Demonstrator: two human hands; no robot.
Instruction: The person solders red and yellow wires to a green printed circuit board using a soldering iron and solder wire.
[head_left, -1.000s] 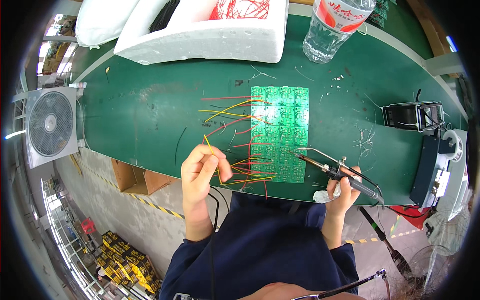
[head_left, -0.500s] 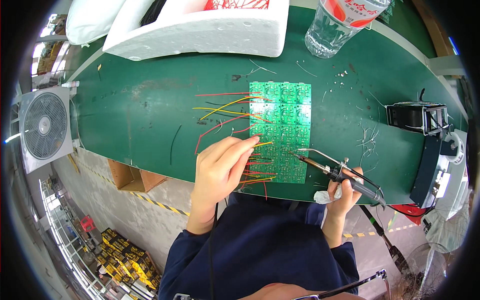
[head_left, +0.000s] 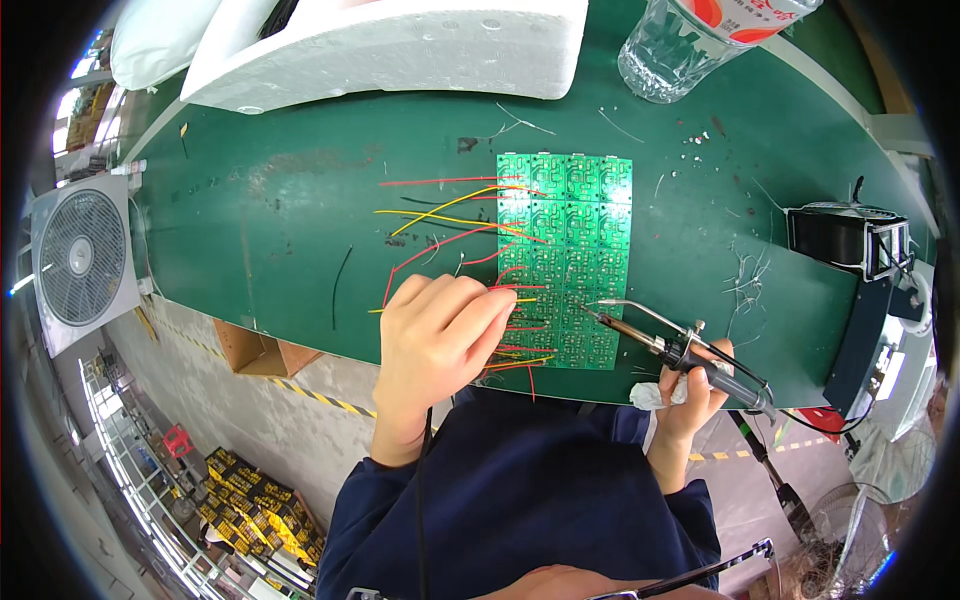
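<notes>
A green circuit board panel (head_left: 566, 250) lies on the green bench (head_left: 270, 220), with red and yellow wires (head_left: 440, 215) sticking out of its left side. My left hand (head_left: 437, 335) rests at the panel's lower left edge, fingers pinched on a thin wire among those leads. My right hand (head_left: 697, 385) grips a soldering iron (head_left: 660, 345) by its dark handle. The iron's tip touches the panel's lower right part. A white tissue sits under that hand.
A white foam block (head_left: 390, 45) and a clear plastic bottle (head_left: 680, 45) stand at the bench's far edge. A black device (head_left: 850, 240) sits at the right, a white fan (head_left: 80, 260) at the left. Wire scraps (head_left: 745, 275) and a loose black wire (head_left: 342, 285) lie about.
My left hand moved right from the bench's near edge to the panel's lower left side, among the wires. The soldering iron stayed nearly still.
</notes>
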